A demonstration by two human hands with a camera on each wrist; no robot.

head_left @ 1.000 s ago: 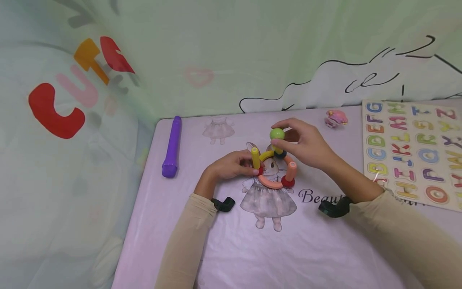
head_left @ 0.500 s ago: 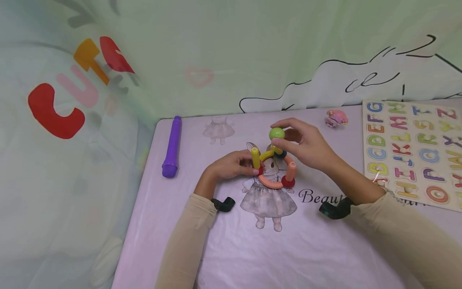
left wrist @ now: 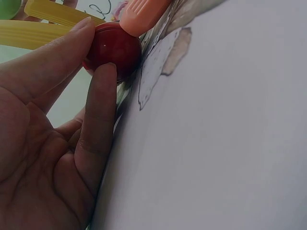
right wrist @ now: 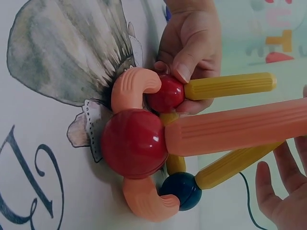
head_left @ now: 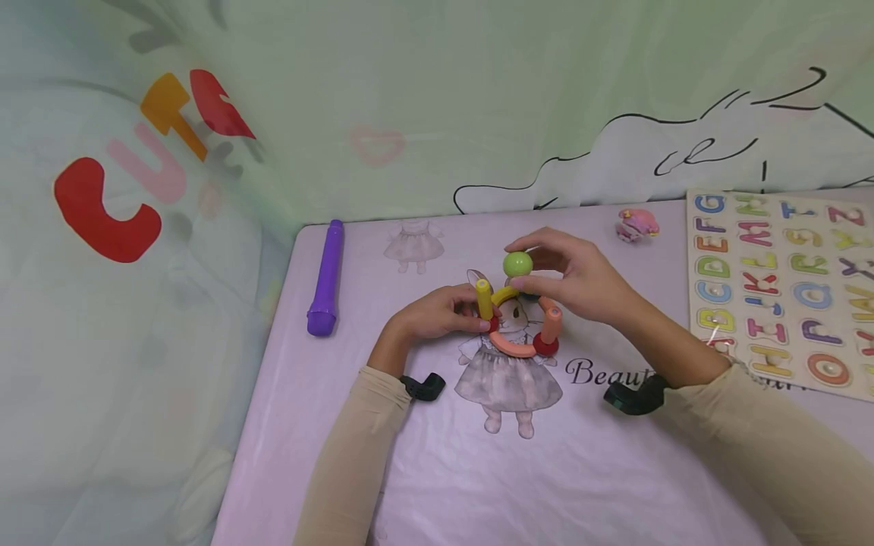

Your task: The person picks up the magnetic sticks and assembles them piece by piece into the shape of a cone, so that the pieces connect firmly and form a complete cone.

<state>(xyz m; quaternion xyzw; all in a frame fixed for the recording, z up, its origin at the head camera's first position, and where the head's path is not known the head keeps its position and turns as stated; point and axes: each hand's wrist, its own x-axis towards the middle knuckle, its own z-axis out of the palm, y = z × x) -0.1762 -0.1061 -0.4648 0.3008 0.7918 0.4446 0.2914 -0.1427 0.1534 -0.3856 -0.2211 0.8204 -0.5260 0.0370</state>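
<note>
A toy frame of curved rods forms a ring, joined by balls with straight rods standing up. My left hand [head_left: 437,311] pinches a red ball [left wrist: 115,50] at the foot of a yellow rod [right wrist: 230,86]. My right hand [head_left: 576,277] holds a green ball [head_left: 517,264] between thumb and fingers, over the ring's far side. Below it, another yellow rod [right wrist: 240,165] rises at a slant from a dark blue ball [right wrist: 181,190]; whether rod and green ball touch is hidden. An orange rod [head_left: 551,326] stands on a second red ball [right wrist: 134,143] at the near right.
A purple toy microphone [head_left: 324,280] lies at the left of the table. At the back right sits a small pink toy [head_left: 637,224]. A wooden alphabet board [head_left: 785,288] lies at the right. A fabric wall [head_left: 410,98] borders the table's back.
The right hand and the green ball have shifted slightly left and nearer to me. The yellow rod beneath the ball is now hidden in the head view. The left hand has stayed put.
</note>
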